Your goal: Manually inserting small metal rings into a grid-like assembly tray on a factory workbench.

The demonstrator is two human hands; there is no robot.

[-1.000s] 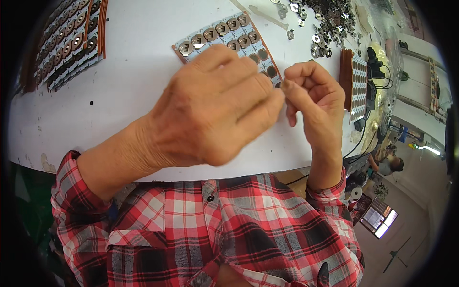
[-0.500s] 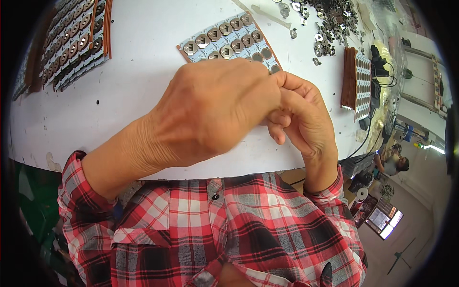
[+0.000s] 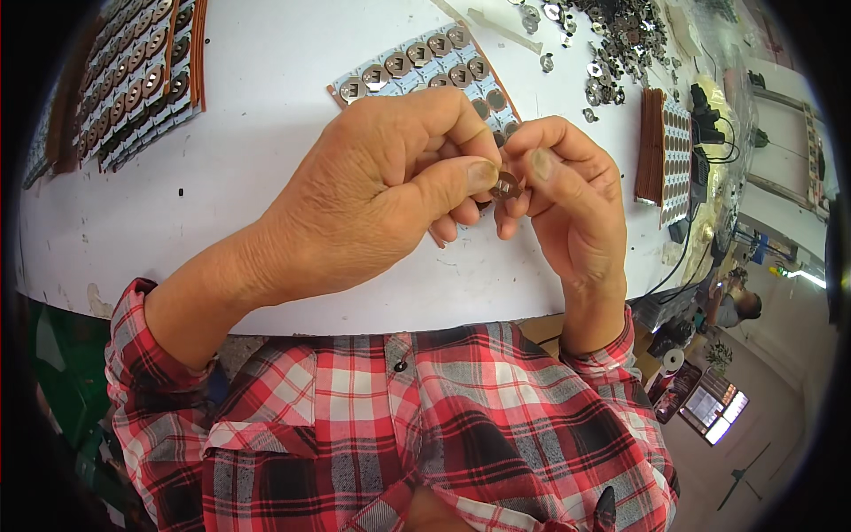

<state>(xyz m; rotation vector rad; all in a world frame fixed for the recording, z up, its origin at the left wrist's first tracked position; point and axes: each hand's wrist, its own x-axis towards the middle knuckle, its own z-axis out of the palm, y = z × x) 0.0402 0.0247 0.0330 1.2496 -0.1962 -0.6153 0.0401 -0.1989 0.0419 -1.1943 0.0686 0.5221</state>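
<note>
From the head view, your left hand (image 3: 381, 195) and right hand (image 3: 567, 191) meet above the white bench (image 3: 266, 133), fingertips pressed together. Between them sits a small round metal disc (image 3: 506, 185), pinched by your left thumb on one side and your right thumb and forefinger on the other. Both hands are closed narrow on it, the other fingers curled in underneath; the disc is up off the bench, not resting on anything.

The disc looks light, stiff and smooth, so it would likely slip out of a loose pinch and roll off. I judge the rim is the place to hold it, thumb against fingertip, with the flat faces left free. It does not look fragile, but it is small enough that you could easily lose it among the other parts.

Just behind your fingers lies a pale sheet (image 3: 425, 66) carrying rows of similar round pieces, partly hidden by your knuckles. At the far left of the bench, a stack of sheets (image 3: 133, 80) with more rows rests at an angle. To the right, another stack (image 3: 667, 146) stands near the bench's edge, and a heap of loose metal parts (image 3: 620, 35) is scattered at the top. Your red checked shirt (image 3: 399, 426) fills the lower part of the view.
</note>
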